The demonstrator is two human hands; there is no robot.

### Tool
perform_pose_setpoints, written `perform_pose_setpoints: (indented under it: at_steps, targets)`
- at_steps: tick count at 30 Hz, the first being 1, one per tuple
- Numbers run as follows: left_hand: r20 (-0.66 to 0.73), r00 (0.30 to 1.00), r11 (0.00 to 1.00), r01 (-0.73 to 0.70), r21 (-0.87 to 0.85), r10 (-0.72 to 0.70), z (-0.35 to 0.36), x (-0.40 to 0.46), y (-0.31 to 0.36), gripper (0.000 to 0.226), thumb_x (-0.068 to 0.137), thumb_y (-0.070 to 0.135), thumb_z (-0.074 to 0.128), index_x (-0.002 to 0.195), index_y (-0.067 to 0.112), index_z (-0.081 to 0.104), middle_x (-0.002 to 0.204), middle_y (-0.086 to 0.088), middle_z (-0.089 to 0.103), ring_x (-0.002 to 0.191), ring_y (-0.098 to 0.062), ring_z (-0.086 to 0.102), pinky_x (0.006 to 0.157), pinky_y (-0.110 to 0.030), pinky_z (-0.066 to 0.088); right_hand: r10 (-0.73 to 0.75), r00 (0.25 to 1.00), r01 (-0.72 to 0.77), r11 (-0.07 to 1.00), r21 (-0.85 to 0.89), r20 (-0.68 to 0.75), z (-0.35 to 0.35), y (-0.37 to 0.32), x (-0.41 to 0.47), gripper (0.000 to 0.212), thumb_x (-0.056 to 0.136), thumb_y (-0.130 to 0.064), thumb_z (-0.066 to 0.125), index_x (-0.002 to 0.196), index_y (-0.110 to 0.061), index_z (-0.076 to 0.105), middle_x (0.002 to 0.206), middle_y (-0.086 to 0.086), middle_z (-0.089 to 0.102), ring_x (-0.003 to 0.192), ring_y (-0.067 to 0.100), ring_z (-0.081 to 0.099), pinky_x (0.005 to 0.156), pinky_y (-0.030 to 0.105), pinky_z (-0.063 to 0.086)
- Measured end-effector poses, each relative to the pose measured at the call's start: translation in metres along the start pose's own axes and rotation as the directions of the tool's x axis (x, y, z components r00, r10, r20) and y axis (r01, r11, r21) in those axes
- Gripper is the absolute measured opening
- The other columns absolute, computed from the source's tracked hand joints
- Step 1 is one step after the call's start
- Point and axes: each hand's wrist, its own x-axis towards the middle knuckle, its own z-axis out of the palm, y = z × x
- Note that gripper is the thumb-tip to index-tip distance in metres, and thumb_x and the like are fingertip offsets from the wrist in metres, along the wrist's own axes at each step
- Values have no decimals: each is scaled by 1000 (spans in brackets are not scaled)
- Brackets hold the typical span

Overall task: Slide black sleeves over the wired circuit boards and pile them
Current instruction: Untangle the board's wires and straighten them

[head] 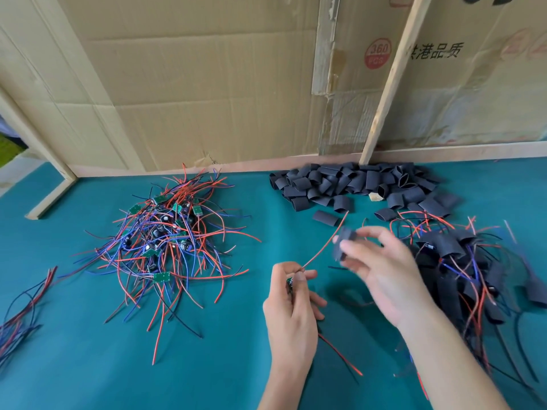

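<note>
Cardboard wall (207, 84) backs a green mat (88, 365).

Bare pile (165, 241), mat centre-left: many wired boards, red, blue and black leads tangled, no sleeves on. Large; judged most of the job is left.

Done pile (461, 267), right edge of mat: sleeved boards heaped, leads trailing out. Clearly smaller than the bare pile, as far as the view shows.

Sleeve stock (355, 182), along the wall behind the hands: plenty left, loose and flattened.

Loose wires (23, 309), far left, no boards seen on them.

Right hand (381, 270): pinches one sleeve (340, 244), blurred, held above the mat just beside the lead tip.

Left hand (291, 300): fingers curled round one board (289, 284), mostly hidden. Its lead (325, 241) rises up-right toward the sleeve.

Step in hand, judged: threading the lead into the sleeve. Whether the tip is inside yet, cannot tell.
</note>
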Motion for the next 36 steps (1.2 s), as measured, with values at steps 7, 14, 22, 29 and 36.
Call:
perform_pose_setpoints:
  at_steps: [7, 14, 22, 29, 36]
  targets:
    - [19, 1000, 1000, -4, -22, 4, 0, 0, -1, 25, 109, 16, 46, 93, 32, 57, 96, 4, 75, 57, -21, 66, 52, -29, 53, -60, 972, 139, 927, 349, -228, -13, -14, 14, 13, 97, -6, 68, 107, -11, 62, 93, 3, 73, 97, 21, 72, 86, 31, 61]
    - [61, 998, 1000, -26, -16, 27, 4, -1, -1, 22, 108, 20, 47, 93, 33, 57, 96, 3, 74, 59, -20, 66, 53, -27, 51, -14, 978, 97, 915, 391, -210, -6, -10, 13, 13, 94, -6, 70, 100, -12, 61, 83, -1, 73, 84, 16, 72, 80, 27, 61]
    - [93, 996, 1000, 2, 9, -3, 4, -1, 2, 15, 106, 16, 52, 98, 29, 53, 90, 3, 75, 59, -18, 66, 53, -25, 51, 111, 986, -125, 986, 110, 127, 5, 8, -2, 39, 69, -8, 79, 105, -3, 65, 94, 15, 76, 84, 25, 75, 74, 30, 61]
    - [160, 984, 994, 94, -61, -84, 3, -2, 4, 22, 92, 21, 55, 112, 30, 53, 99, 6, 75, 72, -15, 72, 56, -25, 54, 40, 999, -41, 997, 70, 15, 2, 11, 1, 39, 65, -7, 81, 101, -2, 68, 90, 15, 77, 82, 23, 75, 74, 29, 62]
    - [113, 993, 997, 27, -68, -19, 2, 0, -3, 16, 92, 16, 65, 89, 32, 64, 87, 3, 76, 81, -19, 77, 71, -34, 63, -32, 998, 28, 995, -91, -47, 2, 14, 2, 26, 81, 7, 78, 103, -5, 69, 90, 11, 80, 84, 23, 76, 78, 34, 62]
